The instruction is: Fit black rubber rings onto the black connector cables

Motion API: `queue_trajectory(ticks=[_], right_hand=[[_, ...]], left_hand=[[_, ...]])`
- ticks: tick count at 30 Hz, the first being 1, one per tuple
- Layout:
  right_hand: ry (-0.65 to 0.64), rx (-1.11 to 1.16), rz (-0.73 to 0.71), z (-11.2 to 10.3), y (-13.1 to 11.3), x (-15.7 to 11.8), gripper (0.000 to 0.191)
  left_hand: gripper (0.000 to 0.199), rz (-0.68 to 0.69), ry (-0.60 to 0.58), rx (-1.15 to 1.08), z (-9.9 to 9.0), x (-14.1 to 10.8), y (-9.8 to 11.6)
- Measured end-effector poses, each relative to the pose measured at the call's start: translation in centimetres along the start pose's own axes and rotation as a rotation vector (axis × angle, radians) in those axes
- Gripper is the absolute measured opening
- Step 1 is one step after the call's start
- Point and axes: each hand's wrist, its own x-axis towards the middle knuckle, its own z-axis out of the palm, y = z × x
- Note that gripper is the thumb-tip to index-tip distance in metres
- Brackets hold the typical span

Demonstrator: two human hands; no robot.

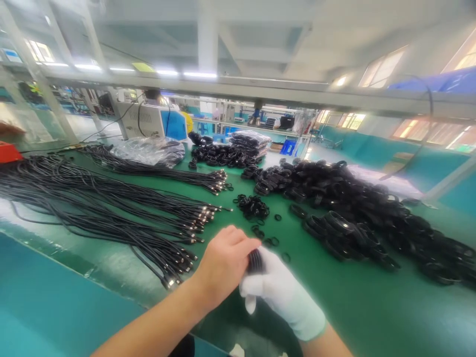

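left hand (225, 260) closed on cable coil (255, 263) just right of its fingers, right hand (278, 290) curled round other side

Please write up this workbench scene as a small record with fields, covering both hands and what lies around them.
Left hand: bare, fingers against the upper part of a black coil
Right hand: white-gloved, wrapped around the same coil
Surface: green work surface
Left side: long black cables in bunches, metal-tipped ends towards the middle
Middle: small black rings, heaped, some loose
Right side: large pile of black coils
Behind: clear plastic bag, blue-and-white machine
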Motion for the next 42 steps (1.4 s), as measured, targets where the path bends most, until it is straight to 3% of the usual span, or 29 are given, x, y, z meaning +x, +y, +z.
queue_trajectory(ticks=[3,7,12,16,19,23,26,28,31,33,38,42], right_hand=[[0.006,-0.001,-0.017,0.1,0.3,0.2,0.026],[0.013,0.001,-0.036,0.0,-0.1,0.2,0.029],[-0.032,-0.025,0.031,0.0,-0.6,-0.2,0.033],[-0.022,-0.054,0.007,0.3,-0.9,-0.4,0.029],[0.034,-0.127,0.040,0.3,-1.1,-0.2,0.027],[0.425,-0.411,0.073,0.0,-0.1,0.8,0.043],[0.589,-0.531,-0.018,-0.1,0.8,1.1,0.054],[0.484,-0.473,-0.031,-0.2,0.9,0.8,0.060],[0.074,-0.150,0.039,-0.6,0.1,-0.1,0.052],[-0.132,0.112,0.045,-1.0,-0.3,-0.4,0.042],[-0.213,0.301,0.013,-1.3,0.0,0.0,0.045],[-0.130,0.266,0.037,-1.5,0.5,0.4,0.053]], left_hand=[[0.035,0.131,0.046,0.181,0.8,-0.3,-0.1],[0.035,0.211,0.033,0.224,0.7,-0.2,-0.6],[0.031,0.116,0.064,0.064,0.6,-0.3,-1.2],[0.033,0.153,0.050,0.169,0.9,-0.4,-1.3],[0.032,0.002,-0.090,0.067,0.2,0.0,-1.3],[0.029,-0.405,-0.243,-0.107,-0.8,0.4,-0.5],[0.025,-0.554,-0.325,0.079,-0.4,0.3,0.5],[0.019,-0.572,-0.344,0.209,0.2,0.1,0.6],[0.030,-0.472,-0.258,0.115,0.8,-0.4,-0.4],[0.036,-0.376,-0.185,-0.007,0.9,-0.7,-1.3],[0.044,-0.347,-0.176,0.001,1.4,-0.9,-1.6],[0.035,-0.460,-0.057,-0.075,1.1,-1.1,-1.0]])
